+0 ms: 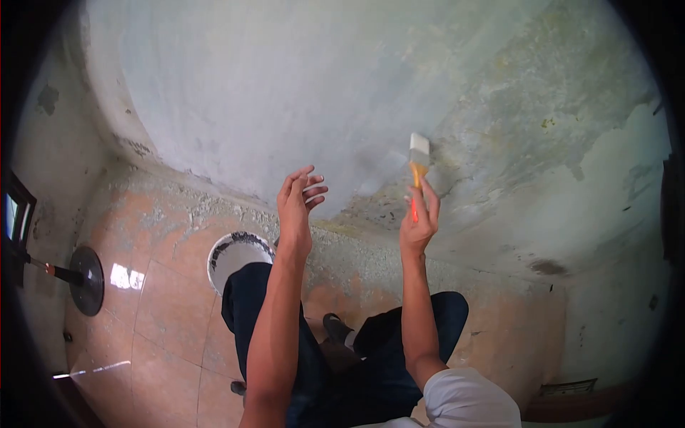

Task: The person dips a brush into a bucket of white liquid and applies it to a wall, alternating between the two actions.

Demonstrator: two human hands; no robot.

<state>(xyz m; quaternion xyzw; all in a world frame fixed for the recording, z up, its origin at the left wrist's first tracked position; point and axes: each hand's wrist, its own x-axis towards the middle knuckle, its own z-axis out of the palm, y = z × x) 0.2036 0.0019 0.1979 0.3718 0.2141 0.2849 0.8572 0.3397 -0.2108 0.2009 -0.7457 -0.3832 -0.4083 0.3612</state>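
Observation:
My right hand [419, 225] is closed round the orange-red handle of a paintbrush [419, 158]. The brush points up, its white-coated bristles at the wall [285, 93]. Whitish paint covers the wall's left and middle, while rough grey, stained plaster shows to the right of the brush. To the left, my left hand [300, 200] is raised in front of the wall's lower part, its fingers apart and slightly bent, with nothing in it. Below that hand a white bucket [213, 265] with dark smears along its inner rim stands on the floor, partly hidden by my knee.
Pinkish-orange floor tiles [171, 314] carry flakes of plaster along the wall's foot. A round black base [88, 281] with a pole stands at the left. Side walls close in at left and right. A dark grate [568, 387] lies at the lower right.

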